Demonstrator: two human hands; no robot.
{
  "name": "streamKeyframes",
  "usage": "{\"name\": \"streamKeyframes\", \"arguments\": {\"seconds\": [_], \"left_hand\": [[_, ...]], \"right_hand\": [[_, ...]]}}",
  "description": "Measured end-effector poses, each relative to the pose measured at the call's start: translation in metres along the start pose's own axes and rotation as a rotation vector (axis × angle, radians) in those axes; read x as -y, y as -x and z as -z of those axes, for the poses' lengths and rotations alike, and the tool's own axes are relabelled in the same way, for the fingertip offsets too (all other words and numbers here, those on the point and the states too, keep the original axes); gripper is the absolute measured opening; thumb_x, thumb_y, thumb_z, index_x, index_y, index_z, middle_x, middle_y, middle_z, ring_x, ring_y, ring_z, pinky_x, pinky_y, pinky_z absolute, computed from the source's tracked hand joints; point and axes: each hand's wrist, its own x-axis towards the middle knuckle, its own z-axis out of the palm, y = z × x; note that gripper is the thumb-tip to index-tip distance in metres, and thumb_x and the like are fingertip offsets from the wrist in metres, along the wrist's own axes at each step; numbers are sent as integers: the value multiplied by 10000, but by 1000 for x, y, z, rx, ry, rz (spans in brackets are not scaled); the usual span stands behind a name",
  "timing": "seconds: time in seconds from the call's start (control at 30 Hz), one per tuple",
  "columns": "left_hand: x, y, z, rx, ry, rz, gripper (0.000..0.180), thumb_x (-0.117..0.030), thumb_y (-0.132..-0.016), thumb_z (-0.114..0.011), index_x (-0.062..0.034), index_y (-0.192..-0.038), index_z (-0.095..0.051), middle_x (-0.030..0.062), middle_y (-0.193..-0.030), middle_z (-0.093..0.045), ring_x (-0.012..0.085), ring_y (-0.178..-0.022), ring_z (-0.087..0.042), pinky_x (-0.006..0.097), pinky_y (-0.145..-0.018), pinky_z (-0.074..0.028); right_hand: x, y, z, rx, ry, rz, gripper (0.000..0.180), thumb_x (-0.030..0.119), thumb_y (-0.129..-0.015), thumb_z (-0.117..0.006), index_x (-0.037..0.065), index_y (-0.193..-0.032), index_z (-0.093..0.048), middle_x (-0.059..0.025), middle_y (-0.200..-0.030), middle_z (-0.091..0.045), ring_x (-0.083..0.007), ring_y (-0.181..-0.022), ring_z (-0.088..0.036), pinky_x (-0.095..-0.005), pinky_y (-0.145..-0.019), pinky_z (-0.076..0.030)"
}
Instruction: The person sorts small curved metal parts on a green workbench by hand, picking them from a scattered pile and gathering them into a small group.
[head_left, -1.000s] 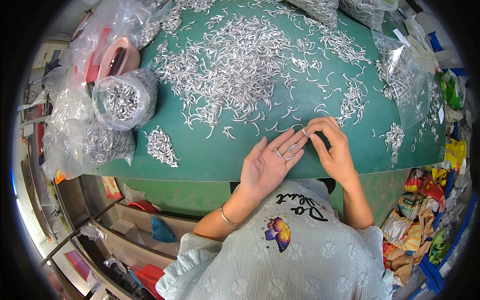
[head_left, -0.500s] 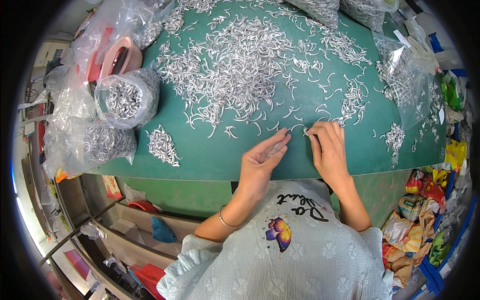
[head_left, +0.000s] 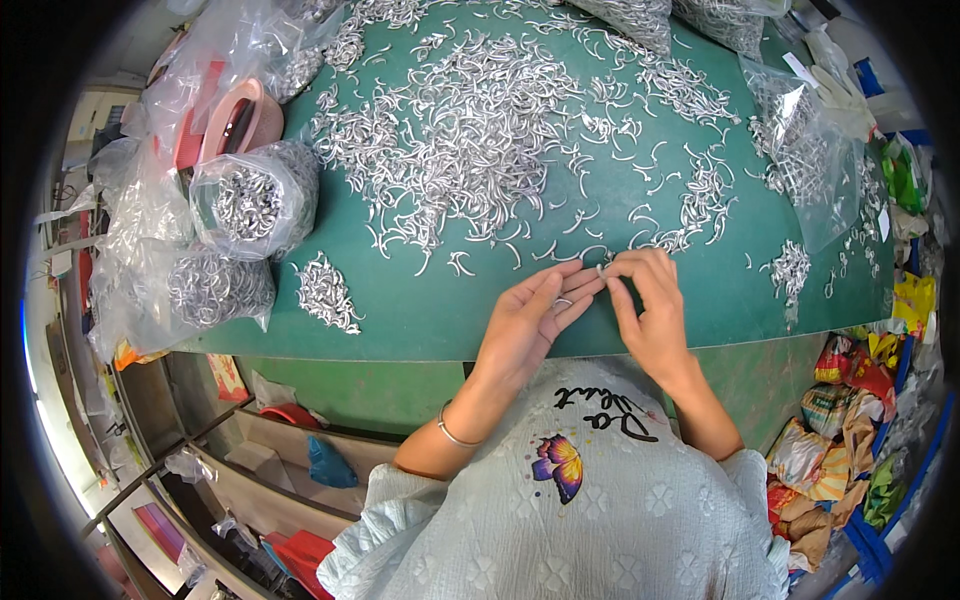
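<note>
My left hand [head_left: 522, 328] is turned palm up over the near edge of the table, its fingers half curled. A small curved silver metal piece [head_left: 563, 303] lies across its fingers. My right hand [head_left: 652, 312] pinches another small silver piece [head_left: 602, 271] between thumb and forefinger, right at the left fingertips. Whether the two pieces belong together I cannot tell. Beyond both hands spreads a large heap of curved silver metal pieces [head_left: 480, 130], with loose ones scattered close to my fingers.
Small piles of silver pieces lie at left [head_left: 326, 294] and right [head_left: 790, 270] on the green table [head_left: 420, 325]. Filled clear bags [head_left: 290, 210] and a pink basket [head_left: 262, 118] stand at left. Another clear bag [head_left: 815, 170] lies at right.
My right hand has moved left from the tabletop to my left hand's fingertips, with a silver piece in its pinch. My left hand has turned more palm up.
</note>
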Motion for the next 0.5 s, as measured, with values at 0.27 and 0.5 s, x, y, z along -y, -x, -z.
{"name": "streamKeyframes", "arguments": {"seconds": [0.27, 0.5], "left_hand": [[10, 1, 4, -21, -21, 31, 364, -13, -874, -493, 117, -1208, -425, 250, -1231, -477, 297, -1153, -492, 353, -978, -423], [1, 3, 0, 89, 155, 10, 442, 42, -820, -479, 114, -1246, -383, 252, -1288, -421, 309, -1219, -421, 375, -1043, -344]], "right_hand": [[-17, -29, -8, -55, 220, 29, 119, 46, -736, -638, 24, -845, -594, -87, -839, -575, -255, -809, -504, -341, -727, -360], [-10, -23, -1, 17, -83, -87, 99, 22, -749, -634, 19, -836, -587, -66, -815, -588, -218, -755, -500, -312, -684, -376]]}}
